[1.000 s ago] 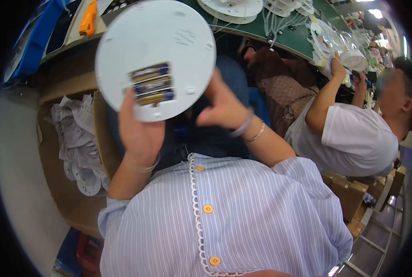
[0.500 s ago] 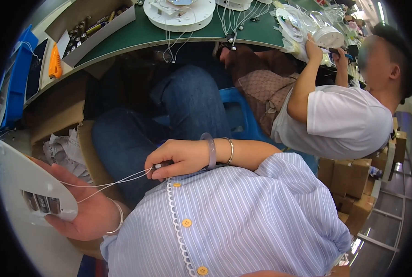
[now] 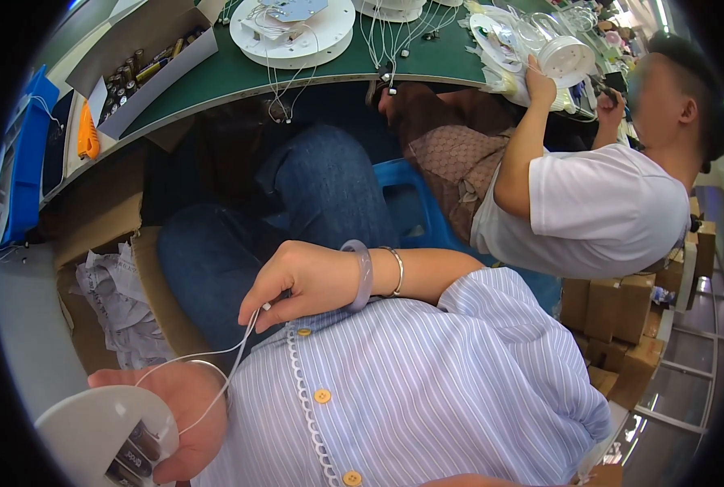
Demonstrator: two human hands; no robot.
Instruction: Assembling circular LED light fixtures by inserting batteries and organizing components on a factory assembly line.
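At the lower left my left hand (image 3: 195, 403) grips a white round plastic housing (image 3: 94, 422) by its edge, thumb on its face. Several batteries (image 3: 137, 454) sit side by side in the housing's opening. Two thin white wires (image 3: 230, 369) run up from the housing to my right hand (image 3: 313, 280), held in front of my body. Its thumb and fingertips pinch the wires near a small white connector (image 3: 266, 307). The housing's left and lower parts are cut off by the dark rim of the picture.
On the green table (image 3: 191, 85) stand an open box of batteries (image 3: 155, 73) and a white round lamp base (image 3: 293, 40) with dangling wires. An orange cutter (image 3: 88, 134) lies near the table's edge. Below, a carton (image 3: 163, 284) holds crumpled paper. A co-worker (image 3: 597, 203) sits at the right.
My left hand has brought the housing down and nearer my body, tilting it. My right hand has shifted slightly left, and the wires now hang slacker. The co-worker's hands moved a little.
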